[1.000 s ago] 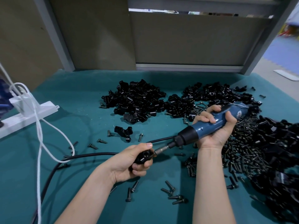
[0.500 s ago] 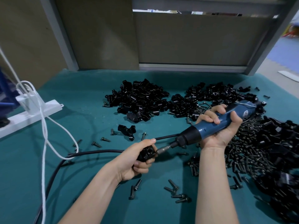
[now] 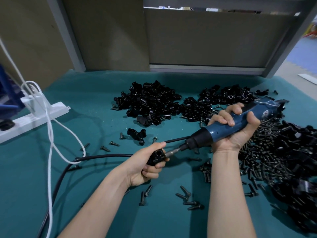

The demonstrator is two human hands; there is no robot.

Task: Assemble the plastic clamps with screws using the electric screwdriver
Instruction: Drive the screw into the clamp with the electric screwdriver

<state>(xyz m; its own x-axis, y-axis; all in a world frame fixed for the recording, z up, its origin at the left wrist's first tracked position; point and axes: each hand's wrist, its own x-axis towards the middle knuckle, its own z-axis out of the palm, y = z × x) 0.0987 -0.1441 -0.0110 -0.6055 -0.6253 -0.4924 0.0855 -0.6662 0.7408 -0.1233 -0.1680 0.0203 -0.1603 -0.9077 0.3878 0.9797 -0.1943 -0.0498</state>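
The left hand [image 3: 145,166] was clenched around a black plastic clamp [image 3: 156,158], thumb laid along its top and fingers curled beneath, holding it just above the surface [image 3: 89,103]. The right hand [image 3: 235,133] was wrapped around the blue body of the electric screwdriver [image 3: 212,133], palm up, the tool tilted down toward the left. Its metal bit [image 3: 171,152] met the right face of the clamp; whether a screw sat at that contact could not be told.

A black cable [image 3: 103,156] ran along the surface behind the left hand and curved down toward the near left edge. Just behind the hands lay a single loose clamp [image 3: 137,135] with a few stray screws around it. More loose screws [image 3: 188,198] lay scattered between and in front of the forearms.

Farther back sat a heap of black clamp parts [image 3: 149,103], with a second heap [image 3: 223,98] to its right, behind the screwdriver. To the right of the right forearm spread a dense pile of screws [image 3: 267,155], bordered on the far right by another mass of black clamps [image 3: 303,152].

At the left edge a white power strip [image 3: 39,115] rested on the teal surface, and a white cord [image 3: 50,134] looped down from it, crossing over the black cable.
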